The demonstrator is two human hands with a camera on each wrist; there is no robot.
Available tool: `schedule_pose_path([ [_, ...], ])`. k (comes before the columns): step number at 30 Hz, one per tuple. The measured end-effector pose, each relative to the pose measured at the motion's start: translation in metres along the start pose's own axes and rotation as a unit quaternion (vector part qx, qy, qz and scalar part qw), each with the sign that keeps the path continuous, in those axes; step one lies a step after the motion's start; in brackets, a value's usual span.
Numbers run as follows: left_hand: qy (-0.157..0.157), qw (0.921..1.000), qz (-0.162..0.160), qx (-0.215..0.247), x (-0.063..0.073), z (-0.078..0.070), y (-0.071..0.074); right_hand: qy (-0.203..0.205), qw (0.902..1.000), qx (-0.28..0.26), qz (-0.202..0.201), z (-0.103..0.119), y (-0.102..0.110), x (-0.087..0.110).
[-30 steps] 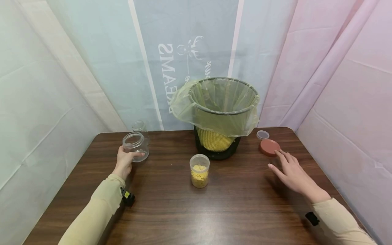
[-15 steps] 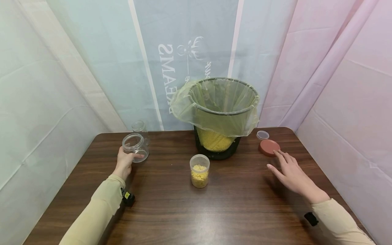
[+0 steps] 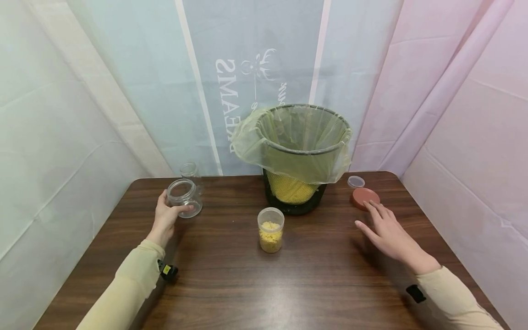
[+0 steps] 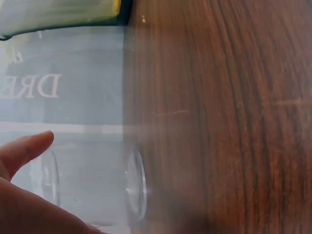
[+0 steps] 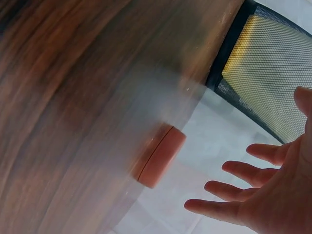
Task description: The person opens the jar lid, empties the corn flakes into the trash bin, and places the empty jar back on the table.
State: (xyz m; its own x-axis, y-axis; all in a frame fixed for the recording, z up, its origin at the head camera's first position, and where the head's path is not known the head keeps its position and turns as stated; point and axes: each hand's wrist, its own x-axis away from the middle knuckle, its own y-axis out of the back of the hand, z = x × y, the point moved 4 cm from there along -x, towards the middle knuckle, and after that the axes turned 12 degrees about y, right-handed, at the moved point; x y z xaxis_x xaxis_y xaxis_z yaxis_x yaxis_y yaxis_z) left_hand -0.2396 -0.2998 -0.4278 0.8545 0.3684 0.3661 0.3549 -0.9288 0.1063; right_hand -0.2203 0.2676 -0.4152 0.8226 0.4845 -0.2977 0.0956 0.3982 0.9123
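In the head view my left hand [image 3: 165, 217] is at the side of a clear wide-mouthed jar [image 3: 190, 205], its straight thumb overlapping the jar's front. The left wrist view shows the thumb [image 4: 27, 151] raised apart from the jar's wall; the fingers are partly cut off. Over on the right, my right hand [image 3: 385, 233] hovers with spread fingers near a reddish-pink screw lid [image 3: 365, 198]. In the right wrist view those fingers [image 5: 229, 190] stand apart from the lid [image 5: 163, 158]. A clear tub [image 3: 270, 236] holding yellow crumbly bits stands upright between the hands.
A mesh bin [image 3: 294, 206] lined with a pale green bag stands at the back middle. A second, narrower clear jar [image 3: 189, 169] is behind the wide one. A small translucent lid [image 3: 356, 182] lies behind the red one. Fabric walls [image 3: 165, 82] enclose the table [image 3: 231, 293].
My left hand has shifted slightly left against the jar, with more of its fingers showing. The right hand has drawn slightly back and left from the red lid. The view shifted a little.
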Motion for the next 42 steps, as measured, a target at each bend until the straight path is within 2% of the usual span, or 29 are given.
schedule_pose_path([
  [5, -0.018, 0.9996, -0.021, 0.002, 0.016, -0.004, 0.001, 0.015, 0.9999, 0.001, -0.005, 0.006, -0.001, -0.003],
  [8, -0.054, 0.9969, -0.058, 0.001, 0.026, -0.006, 0.002, 0.027, 0.9995, 0.002, -0.017, 0.009, -0.001, -0.004],
  [10, -0.085, 0.9922, -0.091, 0.002, 0.032, -0.007, 0.001, 0.038, 0.9989, 0.002, -0.029, 0.012, 0.0, -0.006],
  [14, -0.162, 0.976, -0.146, -0.002, 0.044, -0.009, -0.001, 0.054, 0.9974, -0.002, -0.047, 0.018, 0.001, -0.008],
  [20, -0.26, 0.9476, -0.18, -0.041, 0.057, -0.009, -0.01, 0.056, 0.9971, -0.007, -0.051, 0.031, 0.0, -0.011],
  [26, -0.333, 0.9236, -0.175, -0.073, 0.064, -0.01, -0.025, 0.078, 0.9958, -0.009, -0.047, 0.045, -0.003, -0.016],
  [29, -0.355, 0.9164, -0.164, -0.084, 0.068, -0.01, -0.034, 0.088, 0.995, -0.011, -0.044, 0.052, -0.007, -0.018],
  [31, -0.361, 0.9157, -0.152, -0.09, 0.071, -0.01, -0.039, 0.094, 0.9945, -0.011, -0.043, 0.056, -0.009, -0.02],
  [35, -0.359, 0.9195, -0.128, -0.098, 0.077, -0.01, -0.049, 0.111, 0.9927, -0.013, -0.044, 0.065, -0.013, -0.023],
  [42, -0.355, 0.9232, -0.106, -0.101, 0.08, -0.01, -0.062, 0.159, 0.9852, -0.009, -0.063, 0.084, -0.016, -0.03],
])
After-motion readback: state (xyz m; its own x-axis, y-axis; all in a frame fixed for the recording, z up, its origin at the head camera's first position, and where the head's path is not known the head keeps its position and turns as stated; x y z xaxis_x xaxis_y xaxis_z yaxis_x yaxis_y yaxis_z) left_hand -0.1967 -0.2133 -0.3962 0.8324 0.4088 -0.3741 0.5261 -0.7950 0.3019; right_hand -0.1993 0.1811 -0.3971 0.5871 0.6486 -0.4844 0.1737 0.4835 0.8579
